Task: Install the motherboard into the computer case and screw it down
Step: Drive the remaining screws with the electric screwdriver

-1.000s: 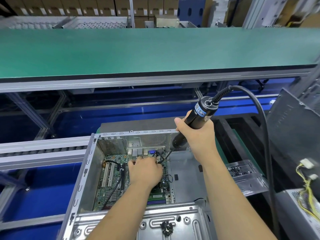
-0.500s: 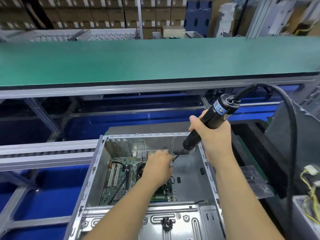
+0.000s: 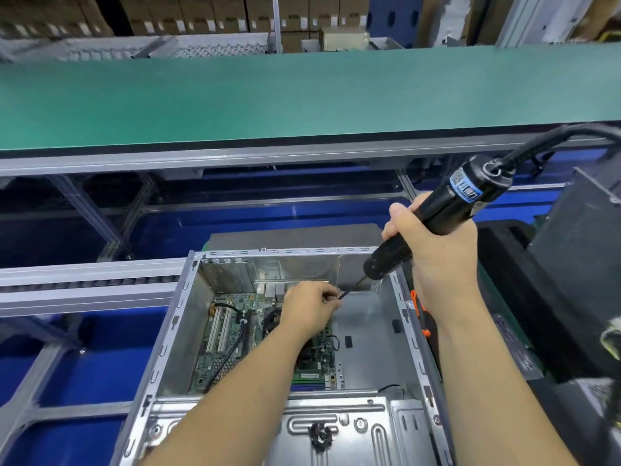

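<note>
Blue label band round upper body of black electric screwdriver, at 2 o'clock from computer case: white print present, blurred, not legible. Pale stickers on cardboard boxes on shelving at 12 o'clock: too small to read. Motherboard: no legible markings. No readable text anywhere.

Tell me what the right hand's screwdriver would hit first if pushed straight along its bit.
The right hand aims the electric screwdriver down-left; its bit tip already sits at the left hand's fingertips, so those come first, with the motherboard edge probably beneath. Depth is uncertain.
</note>
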Demonstrator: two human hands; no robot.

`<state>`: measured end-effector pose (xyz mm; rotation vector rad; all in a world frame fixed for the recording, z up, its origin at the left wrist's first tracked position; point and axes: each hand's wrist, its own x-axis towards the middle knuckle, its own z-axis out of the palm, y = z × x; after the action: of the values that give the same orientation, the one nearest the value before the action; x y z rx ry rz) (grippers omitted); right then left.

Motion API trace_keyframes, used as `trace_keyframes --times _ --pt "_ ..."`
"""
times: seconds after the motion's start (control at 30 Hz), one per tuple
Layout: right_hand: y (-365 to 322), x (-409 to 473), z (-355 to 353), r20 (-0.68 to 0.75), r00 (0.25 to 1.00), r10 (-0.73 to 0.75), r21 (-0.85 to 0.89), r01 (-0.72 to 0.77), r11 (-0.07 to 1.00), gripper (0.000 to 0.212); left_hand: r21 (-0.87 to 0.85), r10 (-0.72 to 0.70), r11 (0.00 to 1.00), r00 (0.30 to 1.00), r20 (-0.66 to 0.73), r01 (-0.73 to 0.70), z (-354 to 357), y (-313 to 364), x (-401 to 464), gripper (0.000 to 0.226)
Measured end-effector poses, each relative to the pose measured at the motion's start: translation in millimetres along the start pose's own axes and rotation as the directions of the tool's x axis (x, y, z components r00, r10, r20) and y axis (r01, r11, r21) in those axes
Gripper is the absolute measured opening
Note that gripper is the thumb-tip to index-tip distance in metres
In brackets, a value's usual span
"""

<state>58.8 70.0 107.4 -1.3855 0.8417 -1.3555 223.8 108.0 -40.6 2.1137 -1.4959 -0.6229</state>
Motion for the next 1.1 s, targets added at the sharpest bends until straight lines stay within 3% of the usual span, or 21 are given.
trace_keyframes --times 0.33,1.1 --pt "0.0 0.3 0.6 0.004 1.000 0.020 0.051 -0.020 0.998 0.016 0.071 -0.016 0.997 1.000 -0.009 0.017 4.0 -2.5 0.2 0.008" --pt "3.3 -0.1 2.9 0.009 1.000 -0.023 0.047 0.023 0.999 0.015 0.049 -0.011 0.999 0.999 -0.042 0.013 4.9 -4.1 0.8 0.004"
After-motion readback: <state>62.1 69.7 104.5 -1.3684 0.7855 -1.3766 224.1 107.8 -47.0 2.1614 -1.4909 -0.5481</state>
